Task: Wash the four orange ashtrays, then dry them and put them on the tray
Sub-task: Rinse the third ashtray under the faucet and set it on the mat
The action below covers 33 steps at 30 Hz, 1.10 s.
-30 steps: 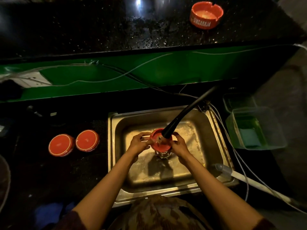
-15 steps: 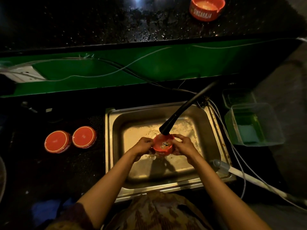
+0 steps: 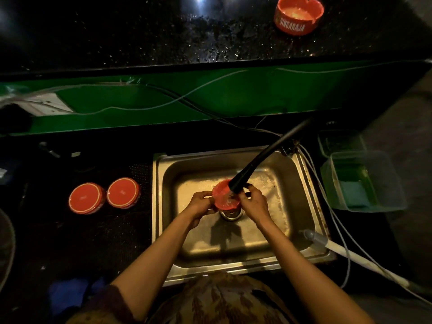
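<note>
In the head view, an orange ashtray (image 3: 225, 195) is being held over the drain (image 3: 231, 214) of the steel sink (image 3: 301, 174), a little right of the frame's centre. The left hand (image 3: 200, 205) is gripping its left side with curled fingers, and the right hand (image 3: 253, 202) is gripping its right side. The tip of the black tap hose (image 3: 264, 160) is sitting just above the ashtray's upper right edge, and water is splashing on it. At the left of the frame, two more orange ashtrays (image 3: 86, 198) (image 3: 123, 192) are lying upside down, touching side by side, on the dark surface (image 3: 77, 242). A fourth orange ashtray (image 3: 299, 15) is standing upright on the black ledge (image 3: 163, 33) at the upper right. A clear plastic tub (image 3: 364, 183) is sitting at the right of the sink.
</note>
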{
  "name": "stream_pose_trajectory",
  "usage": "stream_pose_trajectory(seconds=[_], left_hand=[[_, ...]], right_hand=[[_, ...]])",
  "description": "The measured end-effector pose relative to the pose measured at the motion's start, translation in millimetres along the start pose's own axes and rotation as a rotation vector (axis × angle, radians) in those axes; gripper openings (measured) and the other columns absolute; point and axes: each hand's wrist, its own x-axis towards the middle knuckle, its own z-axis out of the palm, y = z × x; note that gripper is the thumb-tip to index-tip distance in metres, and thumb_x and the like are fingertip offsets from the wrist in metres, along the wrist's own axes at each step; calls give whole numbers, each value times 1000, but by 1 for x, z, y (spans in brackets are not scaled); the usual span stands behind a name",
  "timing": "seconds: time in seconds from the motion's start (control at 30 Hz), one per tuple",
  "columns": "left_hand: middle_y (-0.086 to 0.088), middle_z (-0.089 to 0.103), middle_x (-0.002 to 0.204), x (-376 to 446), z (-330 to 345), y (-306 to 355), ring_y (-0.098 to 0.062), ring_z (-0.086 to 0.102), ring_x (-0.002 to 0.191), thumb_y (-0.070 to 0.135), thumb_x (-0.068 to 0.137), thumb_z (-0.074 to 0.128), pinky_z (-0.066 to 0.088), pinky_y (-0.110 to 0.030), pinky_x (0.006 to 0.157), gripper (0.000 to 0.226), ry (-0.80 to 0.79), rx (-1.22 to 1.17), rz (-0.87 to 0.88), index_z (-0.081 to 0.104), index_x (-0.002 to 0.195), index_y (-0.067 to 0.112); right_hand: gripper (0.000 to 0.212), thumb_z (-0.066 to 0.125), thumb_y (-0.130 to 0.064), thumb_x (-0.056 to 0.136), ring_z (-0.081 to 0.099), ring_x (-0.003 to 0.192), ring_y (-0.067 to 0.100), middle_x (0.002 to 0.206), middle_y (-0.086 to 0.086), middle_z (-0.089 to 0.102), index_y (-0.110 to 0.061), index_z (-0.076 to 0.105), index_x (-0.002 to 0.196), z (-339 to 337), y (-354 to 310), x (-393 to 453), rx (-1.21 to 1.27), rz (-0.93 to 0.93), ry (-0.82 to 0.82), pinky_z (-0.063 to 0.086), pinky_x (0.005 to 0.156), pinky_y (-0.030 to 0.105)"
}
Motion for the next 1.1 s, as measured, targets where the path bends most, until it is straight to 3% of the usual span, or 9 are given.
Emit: stream_pose_trajectory(seconds=[0.13, 0.27, 0.37, 0.43, 0.57, 0.67, 0.8, 0.97, 1.1], left_hand=[[-8, 67, 75, -10, -14, -3, -15, 64, 69, 6, 92, 56, 58, -30, 75, 16, -10, 106, -81, 71, 87, 5], [-15, 68, 91, -15, -31, 1, -20, 66, 79, 8, 88, 65, 57, -30, 75, 14, 91, 62, -87, 64, 101, 5], [-13, 67, 93, -19, -38, 9, -20, 65, 80, 7, 79, 76, 56, -28, 73, 29, 169, 41, -10, 61, 105, 9], [-10, 67, 101, -17, -39, 13, -21, 65, 89, 5, 77, 78, 55, -33, 79, 39, 176, 138, 94, 63, 112, 10], [-3, 65, 115, -9, -27, 17, -21, 62, 106, 3, 78, 73, 52, -42, 94, 47, 196, 229, 187, 64, 122, 17], [-6, 65, 118, -6, -4, 17, -22, 61, 102, -5, 83, 60, 51, -39, 89, 44, 150, 156, 137, 63, 121, 16], [-16, 69, 111, -7, 23, 7, -21, 64, 92, 12, 97, 52, 55, -35, 76, 23, -5, 68, -44, 64, 115, 4], [-16, 73, 99, -7, 16, -5, -25, 70, 88, 37, 92, 62, 59, -39, 81, 43, -51, 113, -126, 66, 106, -3], [-13, 74, 92, -8, -2, -1, -22, 71, 84, 36, 80, 76, 60, -38, 81, 46, -48, 210, -106, 69, 102, -3]], right_hand=[[34, 55, -43, 91, 67, 90, 23, 99, 5, 70, -19, 64, 114, 5, 2, 4, 43, 151, -94, 55, 85, 41], [19, 59, -23, 93, 71, 77, 28, 92, 11, 72, -16, 60, 111, 14, -2, 4, 351, 280, -312, 59, 76, 48], [25, 52, 4, 93, 62, 50, 11, 73, 8, 66, -4, 56, 116, 23, -11, 1, 507, 259, -301, 51, 46, 24], [30, 51, 12, 89, 59, 50, 6, 64, 1, 65, -2, 57, 115, 29, -15, 0, 558, 207, -220, 44, 41, 15], [29, 59, 7, 87, 67, 88, 14, 95, 1, 70, -12, 62, 109, 30, -11, 3, 612, 109, -89, 55, 65, 20], [31, 57, -4, 92, 66, 98, 14, 106, 1, 70, -23, 61, 117, 22, 5, 3, 503, 56, -4, 58, 77, 29], [29, 58, -36, 95, 66, 93, 9, 104, -3, 69, -25, 63, 121, -1, 18, -6, 347, -14, 55, 53, 71, 18], [22, 55, -36, 95, 69, 90, 17, 105, 6, 72, -23, 66, 110, -14, 33, -5, 218, 93, -40, 59, 82, 40], [23, 52, -28, 98, 70, 87, 21, 104, 12, 70, -12, 62, 112, -6, 32, -8, 270, 221, -243, 61, 76, 41]])
